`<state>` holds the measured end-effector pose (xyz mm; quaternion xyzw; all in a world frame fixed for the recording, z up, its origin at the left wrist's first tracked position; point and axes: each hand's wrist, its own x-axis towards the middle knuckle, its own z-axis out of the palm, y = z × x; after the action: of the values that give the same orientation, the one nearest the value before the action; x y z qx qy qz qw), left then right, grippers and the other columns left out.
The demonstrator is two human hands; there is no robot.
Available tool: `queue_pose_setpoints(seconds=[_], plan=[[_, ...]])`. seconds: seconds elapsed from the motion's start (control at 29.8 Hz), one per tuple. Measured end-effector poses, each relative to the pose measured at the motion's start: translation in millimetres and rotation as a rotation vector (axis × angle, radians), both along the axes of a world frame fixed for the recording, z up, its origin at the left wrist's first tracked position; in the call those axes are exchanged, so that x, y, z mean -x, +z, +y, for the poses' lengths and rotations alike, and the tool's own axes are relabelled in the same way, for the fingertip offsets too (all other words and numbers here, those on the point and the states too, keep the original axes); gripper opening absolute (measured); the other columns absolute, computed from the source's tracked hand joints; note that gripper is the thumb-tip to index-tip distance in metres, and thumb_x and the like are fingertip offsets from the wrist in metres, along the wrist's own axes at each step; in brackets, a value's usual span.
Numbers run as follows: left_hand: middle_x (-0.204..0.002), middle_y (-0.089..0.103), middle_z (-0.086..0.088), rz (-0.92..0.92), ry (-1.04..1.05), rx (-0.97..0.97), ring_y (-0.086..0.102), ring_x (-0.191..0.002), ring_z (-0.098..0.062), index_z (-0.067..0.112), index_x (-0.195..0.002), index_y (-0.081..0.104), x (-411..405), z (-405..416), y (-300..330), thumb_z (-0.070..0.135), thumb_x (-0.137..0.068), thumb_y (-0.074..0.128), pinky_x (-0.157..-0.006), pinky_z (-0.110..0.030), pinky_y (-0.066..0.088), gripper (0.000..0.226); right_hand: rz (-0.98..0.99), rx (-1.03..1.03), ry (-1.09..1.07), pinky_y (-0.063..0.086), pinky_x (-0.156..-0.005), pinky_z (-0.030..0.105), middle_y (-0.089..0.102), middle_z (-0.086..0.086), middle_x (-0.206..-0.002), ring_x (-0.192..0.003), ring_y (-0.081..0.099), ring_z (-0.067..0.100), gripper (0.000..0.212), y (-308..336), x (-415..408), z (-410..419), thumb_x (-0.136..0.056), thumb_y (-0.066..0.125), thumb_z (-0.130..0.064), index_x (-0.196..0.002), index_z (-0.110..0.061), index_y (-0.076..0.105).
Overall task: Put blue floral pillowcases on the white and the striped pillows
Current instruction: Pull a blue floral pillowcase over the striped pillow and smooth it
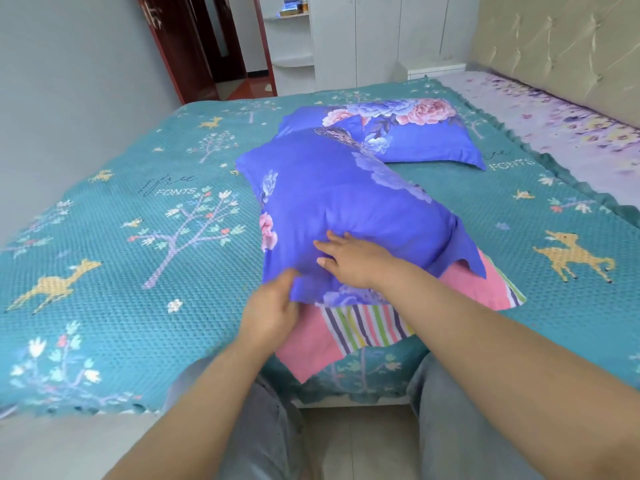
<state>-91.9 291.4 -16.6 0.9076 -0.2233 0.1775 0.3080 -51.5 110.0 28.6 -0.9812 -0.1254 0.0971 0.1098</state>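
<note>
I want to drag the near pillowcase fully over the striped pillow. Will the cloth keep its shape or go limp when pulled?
The near pillowcase will probably go limp: its edge bunches where the left hand pinches it. It likely dents easily, yielding under the right hand. The striped pillow seems soft too.

Bed [104, 271] w/ teal quilt: wide flat open stretch at left of frame, and another at right past the deer print. Centre is taken: striped pillow [363, 327] half inside blue floral pillowcase [346, 209], bulging up, running from lower centre toward upper centre. Second cased pillow [398, 133] lies just behind, touching it, blocking upper centre. Both hands, left hand [273, 313] & right hand [353, 261], crowd the case's near opening. Headboard [561, 46] walls off upper right.
</note>
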Motion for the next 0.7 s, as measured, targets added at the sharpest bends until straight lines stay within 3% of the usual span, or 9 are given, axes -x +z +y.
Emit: queue_pose_setpoints(seconds=[0.07, 0.13, 0.27, 0.37, 0.44, 0.54, 0.64, 0.7], plan=[[-0.1, 0.069, -0.009, 0.04, 0.016, -0.33, 0.065, -0.087, -0.032, 0.017, -0.113, 0.06, 15.6, -8.4, -20.9, 0.035, -0.076, 0.03, -0.066, -0.033, 0.049, 0.051, 0.057, 0.009, 0.0, 0.009, -0.117, 0.037, -0.002, -0.003, -0.159, -0.146, 0.004, 0.022, 0.054, -11.8, -0.9, 3.4, -0.101, 0.025, -0.046, -0.15, -0.03, 0.013], [-0.103, 0.068, -0.002, 0.192, 0.066, -0.484, 0.062, -0.095, -0.028, 0.023, -0.105, 0.059, 24.3, -15.0, -38.3, 0.048, -0.079, 0.025, -0.067, -0.03, 0.044, 0.049, 0.055, 0.046, 0.011, 0.005, -0.117, 0.042, -0.008, -0.004, -0.159, -0.146, 0.0, 0.022, 0.059, -26.1, 2.4, 11.2, -0.098, 0.028, -0.052, -0.151, -0.032, 0.009], [-0.102, 0.066, -0.001, 0.24, 0.126, -0.674, 0.062, -0.095, -0.025, 0.019, -0.096, 0.059, 22.9, -26.8, -42.9, 0.026, -0.087, 0.045, -0.064, -0.026, 0.035, 0.017, -0.04, 0.102, 0.032, 0.0, -0.117, 0.045, -0.011, -0.005, -0.158, -0.146, -0.006, 0.02, 0.08, -47.1, 9.0, 12.5, -0.087, 0.04, -0.066, -0.15, -0.034, 0.002], [-0.103, 0.065, -0.004, 0.235, 0.146, -0.727, 0.061, -0.095, -0.027, 0.018, -0.096, 0.061, 27.3, -31.3, -44.4, 0.02, -0.088, 0.046, -0.064, -0.027, 0.035, 0.017, -0.316, -0.114, -0.046, 0.001, -0.117, 0.036, 0.015, -0.006, -0.158, -0.145, 0.012, 0.011, 0.063, -48.7, 14.9, -8.7, -0.092, 0.046, -0.052, -0.147, -0.027, 0.028], [-0.102, 0.065, -0.003, 0.234, 0.127, -0.719, 0.061, -0.096, -0.027, 0.017, -0.097, 0.061, 32.3, -34.1, -48.0, 0.023, -0.088, 0.047, -0.064, -0.027, 0.035, 0.017, -0.542, -0.165, -0.239, 0.001, -0.116, 0.038, 0.026, -0.007, -0.154, -0.144, 0.017, 0.011, 0.053, -49.9, 19.2, -34.4, -0.093, 0.047, -0.047, -0.141, -0.027, 0.039], [-0.1, 0.065, -0.004, 0.318, 0.076, -0.663, 0.061, -0.094, -0.027, 0.017, -0.092, 0.059, 39.8, -33.9, -57.6, 0.029, -0.09, 0.046, -0.065, -0.027, 0.037, 0.018, -0.5, -0.271, -0.588, 0.006, -0.116, 0.043, 0.021, -0.001, -0.156, -0.145, 0.012, 0.019, 0.058, -48.5, 18.9, -81.2, -0.092, 0.045, -0.052, -0.143, -0.027, 0.035], [-0.097, 0.065, -0.004, 0.382, 0.014, -0.615, 0.06, -0.093, -0.027, 0.021, -0.079, 0.047, 39.4, -35.4, -61.4, 0.033, -0.09, 0.045, -0.065, -0.029, 0.039, 0.016, -0.43, -0.346, -0.818, 0.014, -0.116, 0.044, 0.025, 0.009, -0.153, -0.141, 0.019, 0.028, 0.063, -54.8, 22.8, -120.1, -0.09, 0.044, -0.056, -0.143, -0.023, 0.035], [-0.095, 0.065, -0.003, 0.374, -0.059, -0.666, 0.06, -0.093, -0.026, 0.019, -0.078, 0.048, 36.6, -40.4, -57.6, 0.04, -0.093, 0.041, -0.067, -0.03, 0.041, 0.026, -0.414, -0.459, -0.93, 0.022, -0.112, 0.045, 0.033, 0.013, -0.148, -0.136, 0.028, 0.032, 0.067, -62.6, 29.5, -137.0, -0.089, 0.047, -0.057, -0.142, -0.019, 0.035]])
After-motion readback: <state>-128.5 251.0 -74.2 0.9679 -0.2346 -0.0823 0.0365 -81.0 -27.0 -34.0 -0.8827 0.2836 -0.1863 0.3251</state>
